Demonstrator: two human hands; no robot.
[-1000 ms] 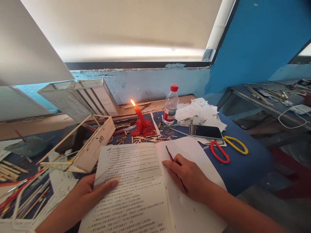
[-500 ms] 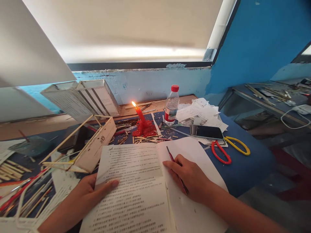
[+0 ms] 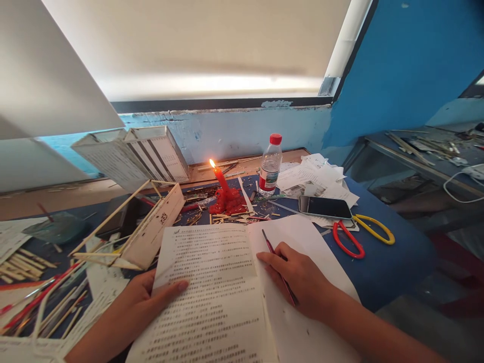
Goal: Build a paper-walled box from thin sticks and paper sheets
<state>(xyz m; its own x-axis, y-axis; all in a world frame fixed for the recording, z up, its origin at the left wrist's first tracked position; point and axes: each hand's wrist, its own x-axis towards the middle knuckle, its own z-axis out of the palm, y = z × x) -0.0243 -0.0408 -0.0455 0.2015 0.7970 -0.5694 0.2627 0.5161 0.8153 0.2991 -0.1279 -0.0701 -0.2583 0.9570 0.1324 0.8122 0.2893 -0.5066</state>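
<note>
An open booklet [image 3: 212, 282] lies in front of me, its left page printed and its right page blank. My left hand [image 3: 145, 302] grips the booklet's left edge, thumb on top of the printed page and fingers hidden underneath. On the blank page rests my right hand [image 3: 302, 282], closed round a slim dark red pen-like stick [image 3: 269, 243] that slants up and left. Beyond the booklet, a lit red candle [image 3: 220, 177] stands tilted in a mound of melted red wax [image 3: 228, 202]. A light wooden frame model [image 3: 153, 229] sits just past my left hand.
Right of the candle stand a water bottle [image 3: 269, 166] and crumpled papers [image 3: 317, 176]. A phone [image 3: 324, 206] lies by scissors with red and yellow handles [image 3: 348, 240]. Thin wooden sticks [image 3: 26, 264] litter the left side. Box-shaped paper-covered holders [image 3: 155, 154] stand by the wall.
The whole view has shifted slightly, so everything appears a little farther right and lower. Both hands keep the same hold on the booklet and the stick.
</note>
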